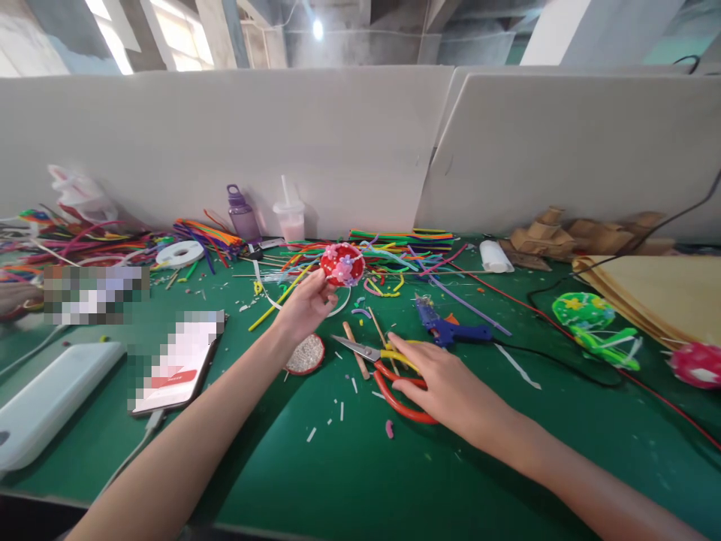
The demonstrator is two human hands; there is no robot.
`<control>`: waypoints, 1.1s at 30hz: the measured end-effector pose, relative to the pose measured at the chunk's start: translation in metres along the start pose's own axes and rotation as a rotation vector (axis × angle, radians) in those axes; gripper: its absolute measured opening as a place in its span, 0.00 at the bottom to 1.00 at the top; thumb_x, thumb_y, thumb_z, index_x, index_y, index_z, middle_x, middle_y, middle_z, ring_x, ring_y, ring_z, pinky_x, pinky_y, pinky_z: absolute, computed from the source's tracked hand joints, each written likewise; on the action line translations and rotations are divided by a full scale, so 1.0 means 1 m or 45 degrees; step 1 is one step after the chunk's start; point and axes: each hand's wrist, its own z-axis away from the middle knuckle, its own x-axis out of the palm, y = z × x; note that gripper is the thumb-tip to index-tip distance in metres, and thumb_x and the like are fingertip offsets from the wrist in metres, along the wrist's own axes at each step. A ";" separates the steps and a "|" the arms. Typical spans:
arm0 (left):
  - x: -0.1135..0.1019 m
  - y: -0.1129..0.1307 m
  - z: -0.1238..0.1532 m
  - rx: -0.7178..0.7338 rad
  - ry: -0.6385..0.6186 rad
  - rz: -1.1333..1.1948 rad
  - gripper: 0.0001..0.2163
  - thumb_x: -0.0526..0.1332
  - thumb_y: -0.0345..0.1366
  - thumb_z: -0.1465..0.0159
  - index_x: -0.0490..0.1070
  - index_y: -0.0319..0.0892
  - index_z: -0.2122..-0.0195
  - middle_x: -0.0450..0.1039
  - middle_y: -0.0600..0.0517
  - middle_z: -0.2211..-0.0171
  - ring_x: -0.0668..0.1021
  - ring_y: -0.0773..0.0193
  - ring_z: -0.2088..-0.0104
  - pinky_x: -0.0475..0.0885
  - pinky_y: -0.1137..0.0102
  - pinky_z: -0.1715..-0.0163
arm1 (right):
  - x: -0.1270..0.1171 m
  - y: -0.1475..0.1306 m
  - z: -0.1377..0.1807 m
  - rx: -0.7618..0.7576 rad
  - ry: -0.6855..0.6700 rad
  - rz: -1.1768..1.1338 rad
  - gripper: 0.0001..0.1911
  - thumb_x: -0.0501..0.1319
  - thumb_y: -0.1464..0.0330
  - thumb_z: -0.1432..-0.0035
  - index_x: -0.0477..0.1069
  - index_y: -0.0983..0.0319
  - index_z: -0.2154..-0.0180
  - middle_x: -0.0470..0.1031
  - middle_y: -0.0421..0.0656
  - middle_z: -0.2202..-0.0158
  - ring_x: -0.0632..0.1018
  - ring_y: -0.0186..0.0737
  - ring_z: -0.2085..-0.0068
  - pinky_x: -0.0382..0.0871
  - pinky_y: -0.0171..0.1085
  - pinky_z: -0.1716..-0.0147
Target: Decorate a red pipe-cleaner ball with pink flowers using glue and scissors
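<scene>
Left fingers pinch one red ornament; right fingers spread over one pair of scissors.

The round red piece is held up above the green tabletop, pinched at its lower left edge by the fingertips of the left hand; pink and lilac flower shapes cover much of its face, red showing around them. The scissors lie on the tabletop, silver blades pointing left and slightly away, seemingly together, with one yellow handle and one orange-red handle, both partly hidden beneath the right hand, whose fingers touch them
</scene>
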 end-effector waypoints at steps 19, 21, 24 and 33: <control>0.003 -0.001 0.005 -0.013 -0.068 -0.212 0.09 0.71 0.32 0.49 0.73 0.39 0.69 0.74 0.56 0.72 0.75 0.73 0.72 0.71 0.78 0.71 | -0.036 0.038 -0.021 0.505 0.361 -1.675 0.49 0.73 0.60 0.60 0.52 0.51 0.38 0.69 0.36 0.68 0.71 0.32 0.73 0.67 0.33 0.77; 0.006 -0.005 0.008 -0.065 -0.115 -0.303 0.10 0.72 0.34 0.49 0.74 0.39 0.68 0.76 0.54 0.69 0.77 0.71 0.70 0.71 0.76 0.68 | -0.032 0.034 -0.021 0.489 0.345 -1.784 0.43 0.71 0.62 0.57 0.56 0.51 0.41 0.69 0.36 0.69 0.69 0.31 0.74 0.64 0.33 0.79; 0.009 -0.010 0.011 -0.129 -0.165 -0.432 0.11 0.72 0.36 0.50 0.75 0.39 0.68 0.76 0.53 0.69 0.77 0.70 0.67 0.72 0.75 0.65 | -0.025 0.030 -0.023 0.462 0.400 -1.854 0.39 0.72 0.67 0.59 0.60 0.52 0.45 0.69 0.35 0.69 0.67 0.29 0.76 0.61 0.31 0.80; 0.014 -0.019 0.017 -0.221 -0.292 -0.672 0.10 0.73 0.37 0.51 0.76 0.38 0.73 0.74 0.53 0.72 0.75 0.71 0.70 0.71 0.76 0.67 | -0.020 0.033 -0.020 0.155 0.352 -1.786 0.37 0.67 0.53 0.52 0.57 0.51 0.43 0.69 0.40 0.63 0.71 0.35 0.68 0.67 0.36 0.72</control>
